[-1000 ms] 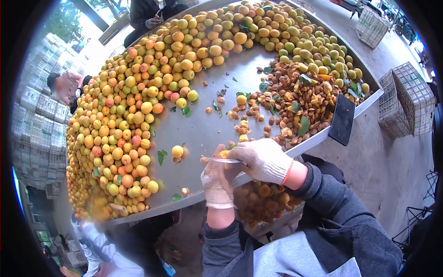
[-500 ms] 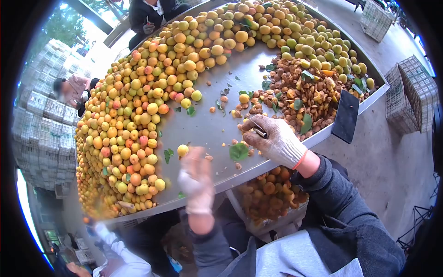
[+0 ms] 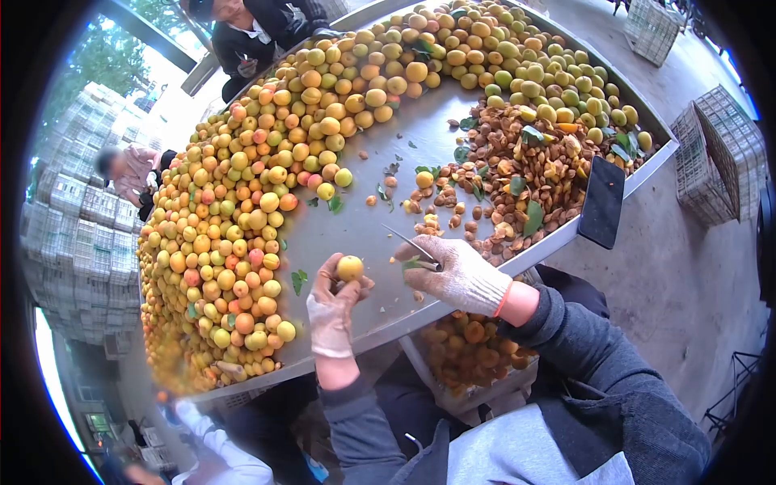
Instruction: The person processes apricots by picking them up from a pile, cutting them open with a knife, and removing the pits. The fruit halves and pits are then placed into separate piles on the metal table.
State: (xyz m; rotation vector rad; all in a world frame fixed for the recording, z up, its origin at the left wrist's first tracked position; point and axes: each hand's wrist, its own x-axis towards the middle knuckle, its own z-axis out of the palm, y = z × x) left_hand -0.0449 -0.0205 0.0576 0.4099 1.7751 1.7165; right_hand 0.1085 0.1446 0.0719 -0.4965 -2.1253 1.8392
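Observation:
My left hand (image 3: 331,311), in a white glove, holds a whole yellow apricot (image 3: 350,267) just above the steel table (image 3: 356,230). My right hand (image 3: 461,275), also gloved, grips a small knife (image 3: 412,242) whose blade points up and left, a little to the right of the apricot. Both hands are over the table's near edge. A big heap of whole apricots (image 3: 242,210) covers the left and far side of the table. A pile of brown pits (image 3: 525,170) with leaves lies to the right of my hands.
A dark phone (image 3: 602,202) leans on the table's right rim. A crate of cut apricot halves (image 3: 469,347) sits below the edge by my knees. Other people work at the far end (image 3: 250,32) and left side (image 3: 133,170). Wire crates (image 3: 715,162) stand on the ground at right.
My left hand reached out, took a loose apricot off the table and lifted it. My right hand drew back from the pit pile toward the near edge, knife still in it.

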